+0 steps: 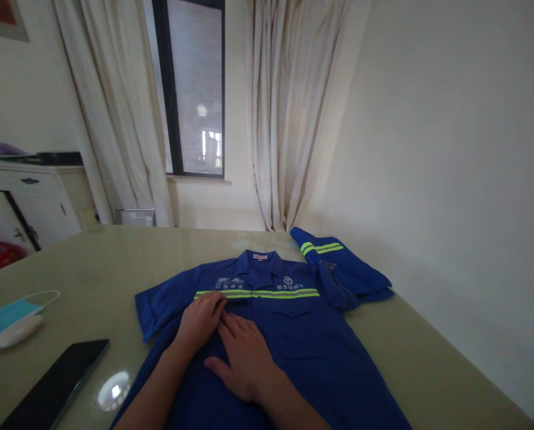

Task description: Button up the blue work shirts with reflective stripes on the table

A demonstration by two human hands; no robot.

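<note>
A dark blue short-sleeved work shirt [294, 334] lies spread face up, collar away from me. A yellow-green reflective stripe crosses its chest, with white lettering and emblems above. My left hand [201, 319] is at the chest pocket on the left side, just below the stripe, its fingers curled closed at the pocket flap [236, 302]. Close beside it, my right hand [246, 355] rests flat on the shirt front, fingers stretched and thumb out to the side. Its fingertips come near the left hand's fingers. The shirt's lower part runs out of view.
A folded blue garment [345, 266] with reflective stripes lies at the back right, by the wall. On the table [128, 257], to the left, are a black phone [56, 382], a white computer mouse [20, 331] and a blue face mask [9, 316]. Curtains [276, 119] hang behind.
</note>
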